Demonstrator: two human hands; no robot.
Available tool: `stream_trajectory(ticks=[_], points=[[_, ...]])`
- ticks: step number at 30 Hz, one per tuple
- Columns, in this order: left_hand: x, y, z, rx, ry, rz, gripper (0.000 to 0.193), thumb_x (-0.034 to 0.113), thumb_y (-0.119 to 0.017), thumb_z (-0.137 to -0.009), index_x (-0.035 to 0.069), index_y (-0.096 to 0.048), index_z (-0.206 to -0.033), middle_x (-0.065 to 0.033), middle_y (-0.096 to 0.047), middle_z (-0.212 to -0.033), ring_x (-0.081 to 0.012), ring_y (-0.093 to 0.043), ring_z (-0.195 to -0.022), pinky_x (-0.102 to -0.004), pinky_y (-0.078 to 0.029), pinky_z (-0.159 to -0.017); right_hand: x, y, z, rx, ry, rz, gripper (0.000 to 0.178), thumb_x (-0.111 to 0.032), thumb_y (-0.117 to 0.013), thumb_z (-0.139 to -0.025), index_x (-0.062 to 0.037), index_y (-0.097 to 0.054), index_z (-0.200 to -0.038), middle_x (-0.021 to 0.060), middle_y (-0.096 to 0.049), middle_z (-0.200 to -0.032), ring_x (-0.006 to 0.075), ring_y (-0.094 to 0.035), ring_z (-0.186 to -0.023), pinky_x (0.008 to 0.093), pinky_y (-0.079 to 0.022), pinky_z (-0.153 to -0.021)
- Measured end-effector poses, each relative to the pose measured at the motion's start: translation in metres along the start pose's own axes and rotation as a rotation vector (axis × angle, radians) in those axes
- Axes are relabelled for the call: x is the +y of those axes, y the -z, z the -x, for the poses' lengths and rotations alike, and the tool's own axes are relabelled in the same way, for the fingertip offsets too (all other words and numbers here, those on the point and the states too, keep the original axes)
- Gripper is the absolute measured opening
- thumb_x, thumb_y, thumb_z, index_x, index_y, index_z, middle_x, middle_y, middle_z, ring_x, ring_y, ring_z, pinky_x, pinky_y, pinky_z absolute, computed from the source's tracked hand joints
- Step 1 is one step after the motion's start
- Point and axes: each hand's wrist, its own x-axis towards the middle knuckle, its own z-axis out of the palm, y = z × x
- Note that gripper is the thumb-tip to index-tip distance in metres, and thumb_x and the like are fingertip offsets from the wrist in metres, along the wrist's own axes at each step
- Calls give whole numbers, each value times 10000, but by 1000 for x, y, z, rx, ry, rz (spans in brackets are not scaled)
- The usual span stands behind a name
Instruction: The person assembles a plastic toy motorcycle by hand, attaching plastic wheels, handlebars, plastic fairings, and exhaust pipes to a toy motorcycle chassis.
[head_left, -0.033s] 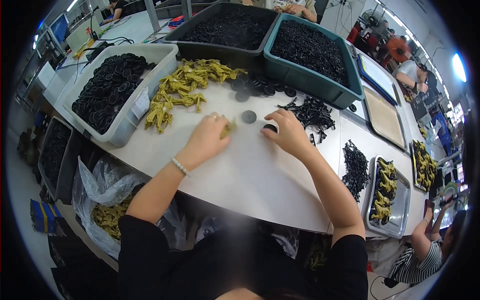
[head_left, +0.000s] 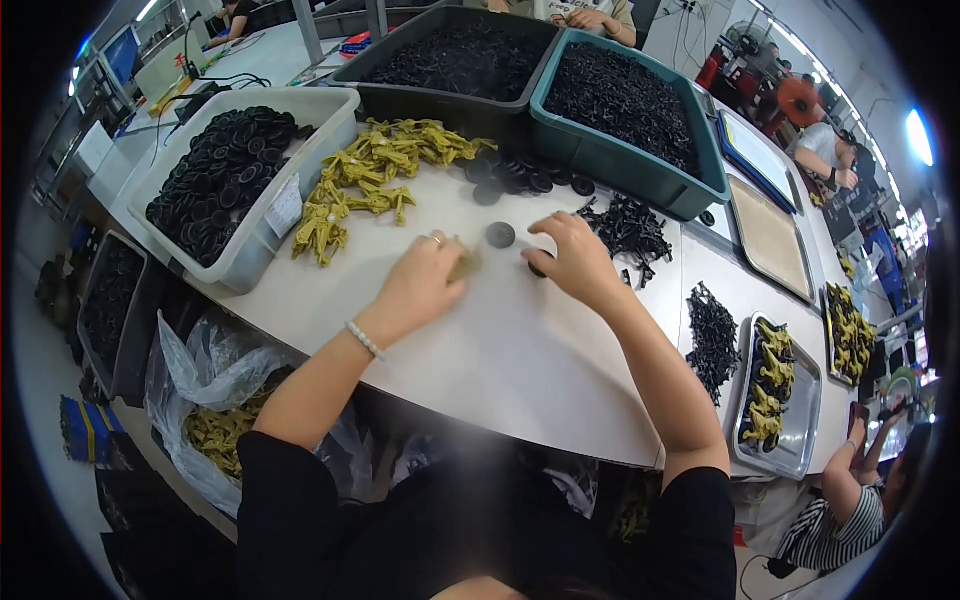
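Left hand [head_left: 415,285] pinching a yellow moulded plastic piece [head_left: 466,262] at its fingertips; motion blur hides the piece's outline. Right hand [head_left: 572,258] half curled, index and thumb apart, with a black round plastic disc [head_left: 541,266] at the thumb, mostly covered; can't tell if it's gripped.

Layout, big to small, clock centred between the hands:
- White flat-topped bench [head_left: 480,390] under everything; both hands over its middle.
- Dark grey rectangular plastic tub [head_left: 450,97], between 11 and 12, full of small black parts.
- Teal rectangular plastic tub [head_left: 625,165], between 1 and 2, also full of small black parts.
- White rectangular plastic tub [head_left: 245,265], between 9 and 10, heaped with black discs.
- Clear plastic bag [head_left: 230,345], 8 o'clock, below bench level, yellow pieces inside.
- Shiny rectangular metal tray [head_left: 803,425], 4 o'clock, yellow and black pieces along its left side.
- Tan-surfaced rectangular tray [head_left: 770,240], 3 o'clock.
- Loose yellow plastic pile [head_left: 350,170], 10 o'clock, beside the white tub.
- Spiky black plastic pile [head_left: 630,235], 3 o'clock, just beyond the right hand.
- Smaller spiky black pile [head_left: 712,340], 4 o'clock, just left of the metal tray.
- Flat grey disc [head_left: 500,235], 12 o'clock, on the bench between both hands' fingertips, touching neither.
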Motion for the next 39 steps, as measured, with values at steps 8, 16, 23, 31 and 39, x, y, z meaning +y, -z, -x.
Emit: stream_trajectory(ticks=[8, 16, 23, 31, 39], points=[[-19, 13, 17, 86, -93, 3, 265, 125, -702, -742, 2, -640, -968, -131, -604, -902, -312, -575, -887, -378, -486, -782, -31, -48, -114, -8, -22, -99, 386, -259, -704, -794, -71, -622, -1121, 134, -632, -1064, 320, -592, -1030, 405, -481, -869], [-42, 39, 31, -32, 436, 1132, 150, 101, -655, -844, -37, -678, -898, -69, -678, -793, -151, -621, -660, -284, -522, -621, -85, -91, -145, -216, 213, -93, 559, -398, -753, -697, -57, -612, -1117, 156, -624, -1066, 324, -592, -1026, 402, -478, -843], [-42, 36, 33, -34, 430, 1129, 178, 102, -648, -873, -53, -672, -958, -48, -675, -827, -113, -616, -718, -253, -506, -630, -54, -93, -151, -124, 289, -181, 402, -172, -674, -735, -15, -623, -1102, 161, -659, -980, 300, -630, -911, 375, -502, -800], [-20, 4, 31, 174, -109, -173, 370, 3, -616, -756, -55, -597, -1121, -181, -604, -1138, -348, -542, -1043, -370, -466, -881, -38, -4, -80, -111, -47, -610, 365, -46, -617, -758, 6, -624, -1119, 68, -666, -912, 127, -625, -751, 254, -494, -715], [64, 3, 44, 108, 31, 1316, 506, 114, -744, -804, 3, -531, -1249, -129, -584, -1200, -190, -599, -1049, -300, -517, -804, -48, 32, 66, -14, -8, -568, 366, -2, -657, -737, -46, -600, -1095, 46, -627, -1023, 147, -595, -960, 294, -469, -811]])
